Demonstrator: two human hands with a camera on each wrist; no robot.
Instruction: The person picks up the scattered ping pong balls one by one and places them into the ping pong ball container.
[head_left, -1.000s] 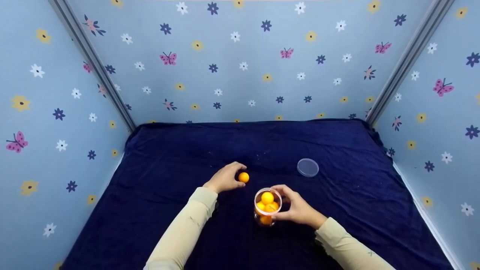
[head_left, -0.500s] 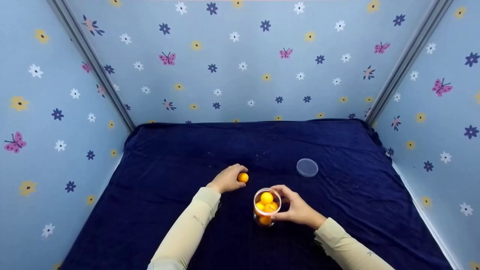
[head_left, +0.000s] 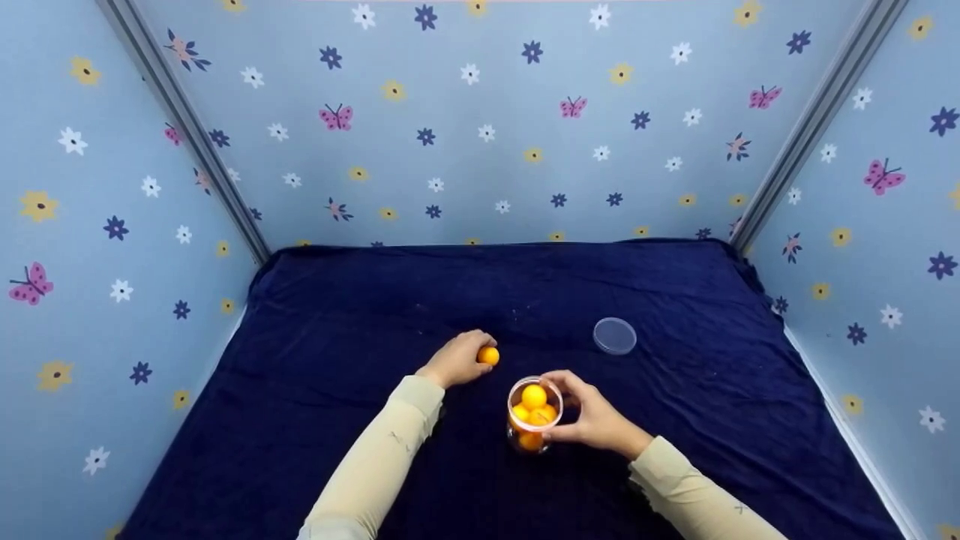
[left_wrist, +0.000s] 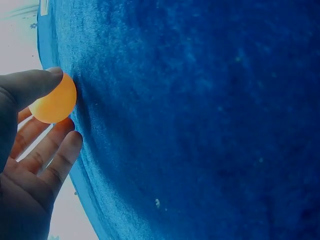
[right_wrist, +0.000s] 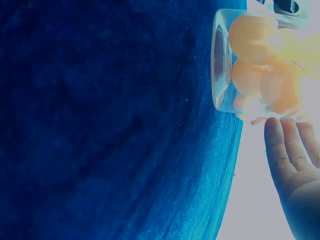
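Observation:
An orange ping-pong ball (head_left: 489, 356) is between the thumb and fingers of my left hand (head_left: 455, 360), at mid-cloth in the head view. In the left wrist view, the thumb presses one side of the ball (left_wrist: 61, 104) and fingertips meet it from the other. My right hand (head_left: 600, 420) grips a clear plastic jar (head_left: 535, 430) near its rim, thumb in front and fingers at the back. Several orange balls (head_left: 534, 396) fill the upright, uncovered jar. The right wrist view shows the jar's base (right_wrist: 220, 65) down by the cloth; glare washes out its upper part.
A round clear lid (head_left: 615, 336) lies flat on the dark blue cloth (head_left: 360, 300), behind and right of the jar. Blue flowered walls (head_left: 480, 165) enclose the back and both sides, with grey metal posts (head_left: 187, 127) at the corners.
My left hand has shifted slightly right, and its thumb and fingers have drawn in around the ball. The right hand and the jar stay where they were.

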